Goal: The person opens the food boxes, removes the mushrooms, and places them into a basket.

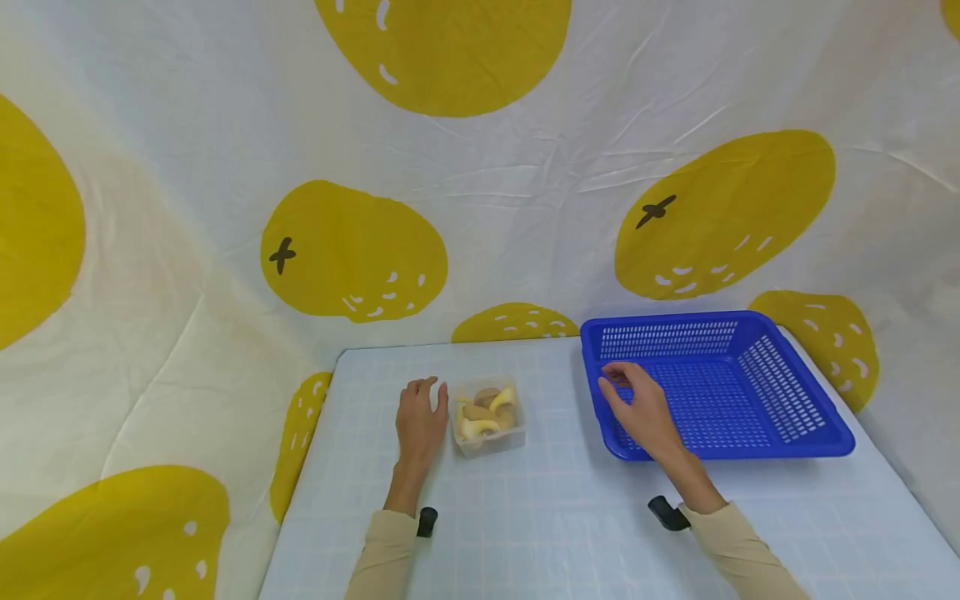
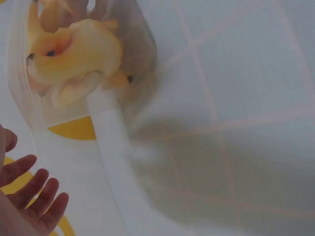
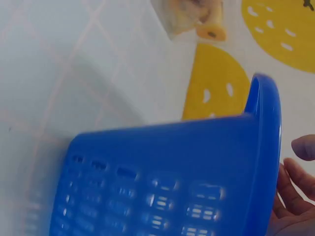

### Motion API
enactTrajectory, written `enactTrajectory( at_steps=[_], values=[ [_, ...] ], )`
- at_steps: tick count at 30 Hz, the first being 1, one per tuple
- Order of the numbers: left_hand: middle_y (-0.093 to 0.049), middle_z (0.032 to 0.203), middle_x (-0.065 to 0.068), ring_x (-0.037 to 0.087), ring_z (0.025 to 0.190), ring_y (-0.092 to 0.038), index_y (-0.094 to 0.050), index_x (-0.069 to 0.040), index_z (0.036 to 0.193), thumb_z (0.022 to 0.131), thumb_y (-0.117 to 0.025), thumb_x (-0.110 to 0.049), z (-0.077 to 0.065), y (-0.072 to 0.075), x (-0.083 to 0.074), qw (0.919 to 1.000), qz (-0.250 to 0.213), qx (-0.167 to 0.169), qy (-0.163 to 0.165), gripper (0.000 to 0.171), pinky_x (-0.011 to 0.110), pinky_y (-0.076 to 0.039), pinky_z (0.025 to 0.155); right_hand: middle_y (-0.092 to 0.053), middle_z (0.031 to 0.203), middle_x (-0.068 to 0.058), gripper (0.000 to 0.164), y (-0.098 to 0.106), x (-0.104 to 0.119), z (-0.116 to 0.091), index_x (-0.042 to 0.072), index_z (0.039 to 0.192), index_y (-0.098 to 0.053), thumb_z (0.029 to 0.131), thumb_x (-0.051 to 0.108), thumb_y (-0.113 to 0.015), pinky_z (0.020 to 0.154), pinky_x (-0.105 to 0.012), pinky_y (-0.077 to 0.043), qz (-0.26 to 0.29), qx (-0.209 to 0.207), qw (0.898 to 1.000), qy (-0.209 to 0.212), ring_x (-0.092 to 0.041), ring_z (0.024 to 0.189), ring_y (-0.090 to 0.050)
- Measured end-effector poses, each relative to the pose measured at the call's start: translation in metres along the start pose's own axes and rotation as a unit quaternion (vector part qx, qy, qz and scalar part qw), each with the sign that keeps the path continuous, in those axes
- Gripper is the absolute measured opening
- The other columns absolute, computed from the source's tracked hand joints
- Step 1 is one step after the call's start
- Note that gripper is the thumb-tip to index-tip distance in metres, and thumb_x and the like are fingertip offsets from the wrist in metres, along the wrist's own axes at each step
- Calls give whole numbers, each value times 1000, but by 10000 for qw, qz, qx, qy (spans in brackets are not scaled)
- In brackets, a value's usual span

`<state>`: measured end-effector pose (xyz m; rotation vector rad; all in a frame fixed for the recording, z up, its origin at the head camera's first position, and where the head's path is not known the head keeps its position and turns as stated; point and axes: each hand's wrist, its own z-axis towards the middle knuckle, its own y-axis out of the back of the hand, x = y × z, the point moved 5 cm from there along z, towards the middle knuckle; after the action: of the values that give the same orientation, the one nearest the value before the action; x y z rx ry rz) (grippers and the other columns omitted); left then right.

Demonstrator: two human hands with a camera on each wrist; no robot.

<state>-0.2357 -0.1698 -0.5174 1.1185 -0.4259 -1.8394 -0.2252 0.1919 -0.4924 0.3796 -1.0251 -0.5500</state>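
Note:
A clear plastic box [image 1: 495,445] sits on the table, filled with pale yellow, curved, dark-tipped pieces [image 2: 83,56] that look like small bananas, along with brown rounded pieces [image 1: 478,412]. My left hand [image 1: 422,421] is just left of the box, fingers loosely bent and holding nothing. To the right lies a blue plastic basket [image 1: 720,404] with slotted walls. Over its left rim hovers my right hand [image 1: 645,412], thumb and fingers apart with nothing between them. In the right wrist view the basket's wall hides part of that hand.
Pale checked cloth covers the table [image 1: 540,517]. Behind and to the left hangs a white sheet [image 1: 510,200] printed with yellow fruit. The basket reaches close to the table's right edge. A black wrist strap [image 1: 667,513] shows at the right sleeve.

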Motion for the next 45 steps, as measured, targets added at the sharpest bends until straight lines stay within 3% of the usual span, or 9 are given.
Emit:
enactTrajectory(
  at_steps=[5, 11, 23, 29, 37, 45],
  values=[
    [-67, 107, 21, 40, 99, -64, -73, 3, 111, 98, -71, -18, -2, -4, -3, 9999, -123, -2, 97, 24, 52, -56, 80, -69, 111, -15, 23, -15, 10, 1, -3, 118, -66, 98, 7, -70, 87, -41, -54, 141, 94, 9998, 51, -29, 99, -67],
    [-67, 110, 20, 40, 103, -63, -73, 1, 114, 100, -69, -20, -5, -10, -6, 9991, -280, 222, 247, 26, 53, -57, 81, -68, 116, -20, 25, -33, 20, -1, -1, 121, -66, 98, 9, -70, 88, -50, -55, 358, 348, 9987, 56, -29, 102, -67],
    [-66, 118, 19, 38, 111, -62, -69, 1, 124, 102, -65, -24, -9, -22, -8, 9932, -698, 588, 724, 33, 53, -53, 91, -69, 112, -16, 26, -63, 37, -6, -2, 119, -66, 95, 5, -73, 87, -46, -57, 575, 439, 9968, 336, -31, 99, -69],
    [-65, 115, 19, 35, 104, -62, -66, 3, 127, 102, -66, -22, -14, -28, -6, 9890, -1035, 607, 862, 35, 51, -52, 87, -68, 116, -16, 28, -84, 38, -12, -2, 122, -65, 97, 8, -71, 89, -45, -57, 830, 726, 9939, 66, -32, 102, -67],
    [-65, 114, 20, 32, 99, -62, -64, 5, 129, 102, -65, -16, -16, -31, -5, 9763, -1727, 681, 1108, 35, 44, -53, 80, -67, 121, -17, 37, -106, 38, -19, -3, 129, -64, 97, 11, -73, 87, -43, -58, 1180, 1174, 9853, -391, -33, 106, -66],
    [-66, 114, 19, 31, 96, -64, -67, 4, 126, 99, -67, -13, -19, -31, -1, 9688, -2031, 652, 1261, 31, 39, -56, 77, -69, 119, -21, 37, -117, 36, -26, -9, 129, -64, 96, 4, -72, 86, -39, -58, 1439, 1255, 9809, -364, -35, 102, -68]
  ],
)
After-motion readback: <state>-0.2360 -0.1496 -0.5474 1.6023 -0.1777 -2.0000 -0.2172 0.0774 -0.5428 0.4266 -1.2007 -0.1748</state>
